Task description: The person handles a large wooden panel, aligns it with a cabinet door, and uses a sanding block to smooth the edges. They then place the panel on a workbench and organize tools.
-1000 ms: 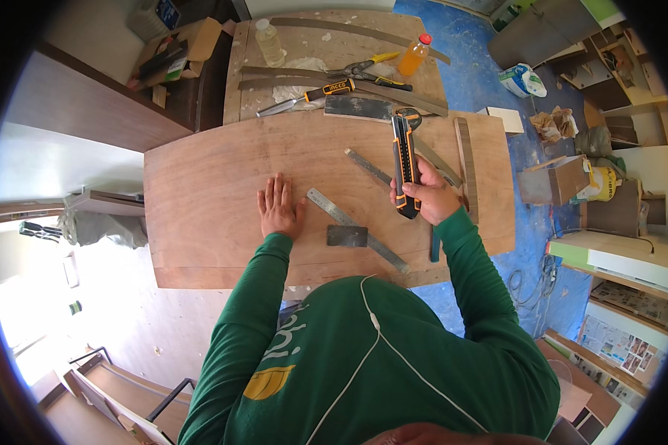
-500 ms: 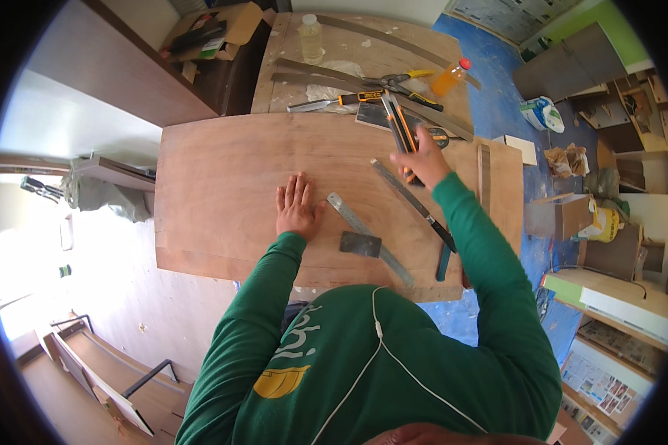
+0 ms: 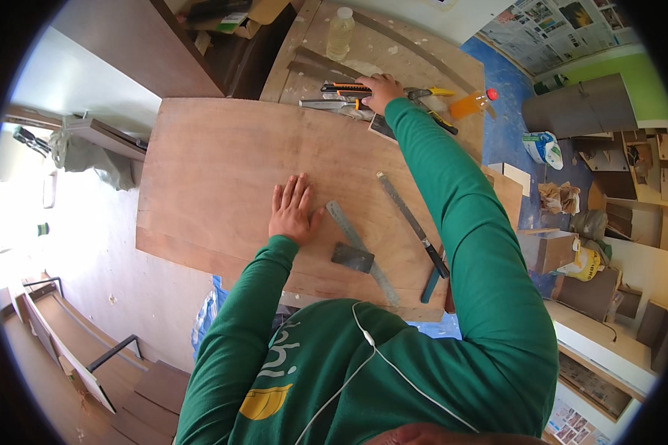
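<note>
L hand [image 3: 293, 211] lies flat, fingers spread, on the plywood sheet [image 3: 223, 170], w/ a steel try square [image 3: 360, 256] just beside it. R hand [image 3: 381, 89] reaches far across to the tabletop [image 3: 423, 59], closed around the orange utility knife [image 3: 346, 89] among other tools. Best keep L palm pressing so the sheet doesn't shift, & grip the knife by its handle.

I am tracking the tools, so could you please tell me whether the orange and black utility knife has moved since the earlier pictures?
Yes. The right hand carried the orange and black utility knife away from the person, off the plywood sheet, to the workbench beyond.
</note>
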The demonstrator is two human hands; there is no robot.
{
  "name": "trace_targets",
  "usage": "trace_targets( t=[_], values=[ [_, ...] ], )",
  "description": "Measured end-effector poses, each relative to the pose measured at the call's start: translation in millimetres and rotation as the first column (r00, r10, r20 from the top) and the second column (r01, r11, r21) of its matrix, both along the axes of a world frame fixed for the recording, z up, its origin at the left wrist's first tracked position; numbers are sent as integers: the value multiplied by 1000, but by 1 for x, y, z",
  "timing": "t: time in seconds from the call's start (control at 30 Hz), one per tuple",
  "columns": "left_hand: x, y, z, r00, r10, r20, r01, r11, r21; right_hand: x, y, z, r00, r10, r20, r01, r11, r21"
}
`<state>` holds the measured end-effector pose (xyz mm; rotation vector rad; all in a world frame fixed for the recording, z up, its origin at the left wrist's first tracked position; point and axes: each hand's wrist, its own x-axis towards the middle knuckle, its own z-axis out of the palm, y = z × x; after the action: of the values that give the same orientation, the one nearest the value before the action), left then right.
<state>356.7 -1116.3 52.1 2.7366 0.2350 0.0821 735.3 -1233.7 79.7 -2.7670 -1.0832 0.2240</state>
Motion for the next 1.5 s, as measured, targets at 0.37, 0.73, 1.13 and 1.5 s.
trace_targets(
  t=[0.37, 0.73, 1.13, 1.5],
  values=[
    [2, 1, 0, 999, 1, -43, 0, 1000, 27, 1, -53, -6, 997, -23, 75, 15, 995, 99],
    [3, 0, -6, 999, -12, -31, 14, 997, 72, -51, -86, -21, 971, -51, 236, 18, 990, 140],
    [2, 0, -8, 1000, -29, -5, 29, 998, 59, -36, -74, -12, 968, -125, 217, 84, 978, 191],
    [4, -1, -6, 999, -33, -6, 33, 997, 70, -31, -69, -17, 989, -118, 90, 90, 960, 264]
  ],
)
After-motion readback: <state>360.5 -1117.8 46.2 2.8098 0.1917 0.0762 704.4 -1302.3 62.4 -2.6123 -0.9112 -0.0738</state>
